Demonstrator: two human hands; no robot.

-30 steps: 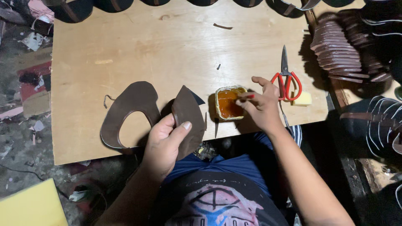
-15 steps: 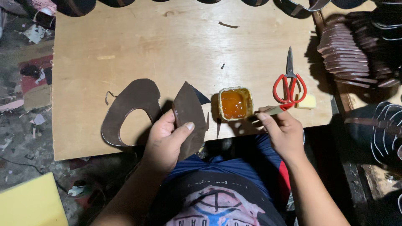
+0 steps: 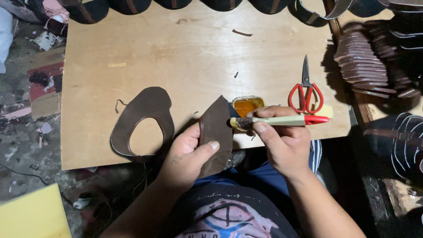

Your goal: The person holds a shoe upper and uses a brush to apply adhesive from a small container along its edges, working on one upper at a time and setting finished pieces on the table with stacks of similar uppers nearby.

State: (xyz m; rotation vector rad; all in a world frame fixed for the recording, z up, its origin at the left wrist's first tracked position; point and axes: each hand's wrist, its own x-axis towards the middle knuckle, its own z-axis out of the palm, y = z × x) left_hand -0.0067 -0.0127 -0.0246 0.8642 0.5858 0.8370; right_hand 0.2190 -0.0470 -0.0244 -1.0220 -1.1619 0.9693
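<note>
Left hand [image 3: 187, 156] fingers gripped our brown leather piece [image 3: 216, 132]; right hand [image 3: 284, 141] fingers closed on brush [image 3: 277, 120], bristles touching leather edge.

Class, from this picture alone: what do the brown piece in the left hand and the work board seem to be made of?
Brown piece: probably leather or imitation leather, matte; it is thin and curves in the left hand. Work board: pale bare plywood, judging by its grain and knot.

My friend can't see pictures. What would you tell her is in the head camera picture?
A person's left hand holds a brown leather piece while the right hand touches a brush to its edge. On the wooden board lie a tin of orange glue, red scissors and another leather cut-out.
</note>
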